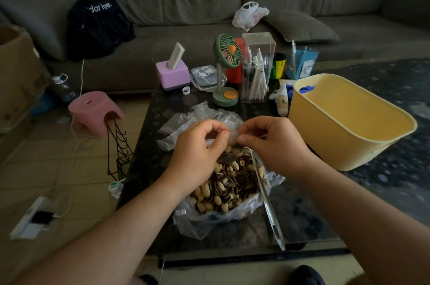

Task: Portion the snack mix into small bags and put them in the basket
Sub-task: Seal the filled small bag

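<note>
- The left hand (197, 145) and right hand (274, 143) meet above the snack mix (229, 182), each pinching the red-striped top edge of a small bag (232, 136) between curled fingers and thumb.
- The mix of peanuts and sunflower seeds lies in an open large plastic bag (209, 219) on the dark table (300, 212), a clear scoop (270, 205) resting in it.
- Spare small bags (183, 122) lie just behind the hands.
- The yellow basket (330, 131) stands to the right.
- A green fan (226, 52) stands farther back.
</note>
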Demonstrator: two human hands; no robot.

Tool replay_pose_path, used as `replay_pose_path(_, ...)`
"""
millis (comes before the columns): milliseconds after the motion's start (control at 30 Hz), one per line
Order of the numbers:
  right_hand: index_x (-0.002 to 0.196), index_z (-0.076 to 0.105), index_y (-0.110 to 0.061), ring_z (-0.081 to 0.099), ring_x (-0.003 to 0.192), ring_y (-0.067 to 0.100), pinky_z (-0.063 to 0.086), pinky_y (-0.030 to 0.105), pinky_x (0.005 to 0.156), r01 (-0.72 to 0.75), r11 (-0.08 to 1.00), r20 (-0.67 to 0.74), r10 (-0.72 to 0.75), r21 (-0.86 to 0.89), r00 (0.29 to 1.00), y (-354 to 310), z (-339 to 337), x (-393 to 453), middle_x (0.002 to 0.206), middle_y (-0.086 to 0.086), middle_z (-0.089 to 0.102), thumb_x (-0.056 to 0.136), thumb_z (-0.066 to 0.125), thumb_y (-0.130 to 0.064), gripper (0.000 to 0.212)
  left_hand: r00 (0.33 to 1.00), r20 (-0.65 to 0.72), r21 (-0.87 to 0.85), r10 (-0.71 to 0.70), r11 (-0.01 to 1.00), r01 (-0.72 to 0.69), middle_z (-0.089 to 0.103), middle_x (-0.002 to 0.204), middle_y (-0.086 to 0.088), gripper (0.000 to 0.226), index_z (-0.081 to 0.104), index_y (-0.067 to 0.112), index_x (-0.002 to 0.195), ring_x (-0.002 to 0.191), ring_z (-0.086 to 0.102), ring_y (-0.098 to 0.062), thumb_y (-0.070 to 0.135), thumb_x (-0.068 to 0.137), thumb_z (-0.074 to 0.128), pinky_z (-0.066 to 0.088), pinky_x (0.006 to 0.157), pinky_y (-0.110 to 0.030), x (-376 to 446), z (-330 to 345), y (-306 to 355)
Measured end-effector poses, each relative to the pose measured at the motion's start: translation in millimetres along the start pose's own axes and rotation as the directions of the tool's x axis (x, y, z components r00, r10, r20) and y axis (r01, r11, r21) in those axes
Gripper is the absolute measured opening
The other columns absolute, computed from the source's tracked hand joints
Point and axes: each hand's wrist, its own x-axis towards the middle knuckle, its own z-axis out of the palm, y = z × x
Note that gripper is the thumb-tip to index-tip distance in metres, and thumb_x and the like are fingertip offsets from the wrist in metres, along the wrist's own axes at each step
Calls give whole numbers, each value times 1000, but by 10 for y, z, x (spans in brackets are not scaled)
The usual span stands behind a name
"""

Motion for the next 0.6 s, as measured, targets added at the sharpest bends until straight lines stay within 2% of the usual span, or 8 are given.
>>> replay_pose_path(100,87,75,-35,71,84,3,62,31,82,2,1000,-20,-2,-19,1000,6,-6,-3,86,-12,76,91,80,-20,16,999,13,-72,-50,996,50,76,93,9,7,72,30,106,85,74,-5,27,103,66,63,74,-30,-15,1,20)
replay_pose_path(200,81,71,-36,67,79,4,54,22,72,10,998,-39,-13,-64,999,-22,-6,-10,84,-11,71,93,76,-14,26,995,54,-142,-78,986,85,75,91,8,10,71,37,104,77,74,-8,27,102,68,59,60,-27,-36,12,50)
replay_pose_path(333,82,70,-32,59,77,9,46,22,67,11,989,-55,-19,-149,998,-83,-3,-11,88,-8,64,93,75,-11,23,999,35,-52,26,998,-24,72,100,17,17,71,43,99,97,71,-4,26,98,73,59,77,-20,-22,15,39)
replay_pose_path(433,81,69,-35,64,79,8,54,24,68,18,990,-34,-23,-140,999,-92,3,-35,89,-10,67,92,78,-15,24,999,41,-58,20,998,-18,72,105,19,13,74,39,103,103,70,-5,27,97,74,61,88,-30,-13,21,7)
replay_pose_path(533,87,74,-34,70,81,4,60,24,74,14,997,-21,-15,-77,1000,-80,-10,-43,88,-10,73,89,81,-23,14,1000,28,-64,-2,998,4,74,102,14,12,74,37,102,98,72,-6,26,98,73,63,89,-41,0,13,-14)
replay_pose_path(600,92,74,-34,70,83,1,59,21,75,-3,999,-5,3,-43,1000,-69,-38,-40,88,-11,75,88,82,-28,11,999,28,-65,-21,998,23,75,101,11,12,72,38,101,95,73,-6,27,99,71,64,86,-42,6,-1,-12)
